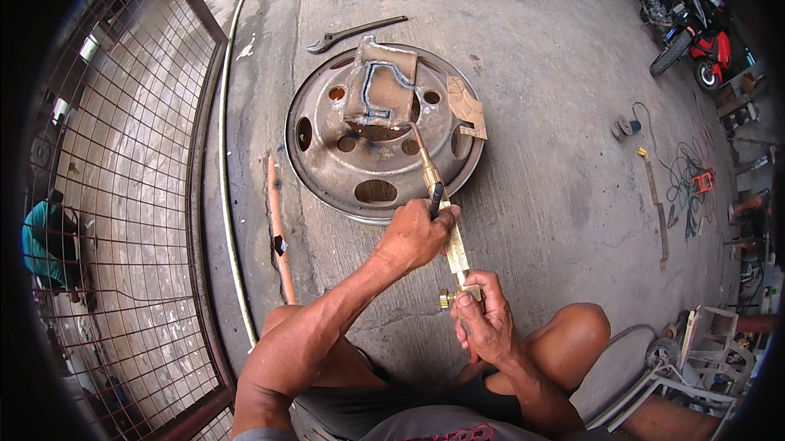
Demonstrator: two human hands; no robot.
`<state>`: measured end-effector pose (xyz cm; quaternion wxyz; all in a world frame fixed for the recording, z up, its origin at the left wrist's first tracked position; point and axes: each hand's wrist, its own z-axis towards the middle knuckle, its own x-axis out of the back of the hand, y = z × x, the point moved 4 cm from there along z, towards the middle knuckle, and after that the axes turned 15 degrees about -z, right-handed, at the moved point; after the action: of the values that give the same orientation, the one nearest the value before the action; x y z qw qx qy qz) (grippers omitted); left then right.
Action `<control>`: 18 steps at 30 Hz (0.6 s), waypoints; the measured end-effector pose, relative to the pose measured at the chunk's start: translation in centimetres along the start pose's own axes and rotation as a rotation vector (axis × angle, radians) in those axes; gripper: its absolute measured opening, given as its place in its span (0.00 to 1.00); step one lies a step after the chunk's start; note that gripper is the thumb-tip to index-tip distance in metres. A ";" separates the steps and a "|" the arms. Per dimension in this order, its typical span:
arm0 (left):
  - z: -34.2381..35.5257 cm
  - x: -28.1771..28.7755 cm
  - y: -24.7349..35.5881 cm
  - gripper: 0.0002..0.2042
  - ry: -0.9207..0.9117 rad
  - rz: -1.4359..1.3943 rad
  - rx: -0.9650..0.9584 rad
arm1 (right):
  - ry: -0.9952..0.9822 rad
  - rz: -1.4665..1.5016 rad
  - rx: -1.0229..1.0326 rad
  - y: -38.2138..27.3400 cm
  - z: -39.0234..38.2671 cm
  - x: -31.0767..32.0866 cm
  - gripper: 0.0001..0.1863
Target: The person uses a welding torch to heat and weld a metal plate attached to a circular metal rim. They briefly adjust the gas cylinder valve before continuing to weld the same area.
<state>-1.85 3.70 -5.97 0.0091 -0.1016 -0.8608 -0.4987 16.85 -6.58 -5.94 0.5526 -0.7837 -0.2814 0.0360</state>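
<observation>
My left hand (pixel 417 236) is wrapped round the middle of a brass gas torch (pixel 456 251). A short black rod (pixel 437 199) sticks up at its fingers; I cannot tell whether it belongs to the torch. Lower down, my right hand (pixel 488 322) is closed on the torch's rear end, beside a brass valve knob (pixel 446 299). The bent copper tip reaches the lower right edge of a rusty metal plate (pixel 391 85), marked with a dark, bluish outline. No flame is plain to see. Under the plate lies a rusty steel wheel rim (pixel 327 167) with round and oval holes.
A brown cardboard piece (pixel 466 105) lies on the rim's right side, and an adjustable wrench (pixel 360 32) beyond it. An orange pipe (pixel 278 228), a pale hose (pixel 225 146) and a mesh gate (pixel 147 155) are leftward. Cables (pixel 691 179) and motorcycles (pixel 679 40) are rightward.
</observation>
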 end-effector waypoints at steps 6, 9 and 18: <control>0.0 -0.1 -0.3 0.27 0.023 -0.051 -0.013 | 0.018 0.019 -0.001 0.2 0.0 -0.2 0.20; 0.1 -0.2 -0.4 0.27 0.023 -0.079 -0.030 | 0.022 0.029 -0.013 0.5 0.0 -0.3 0.20; 0.2 -0.1 -0.2 0.27 -0.007 -0.020 0.001 | 0.070 0.062 -0.013 0.1 0.2 -0.5 0.23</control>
<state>-1.81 3.71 -6.27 0.0011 -0.0946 -0.8619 -0.4981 16.40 -6.72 -6.28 0.5558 -0.7963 -0.2377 0.0236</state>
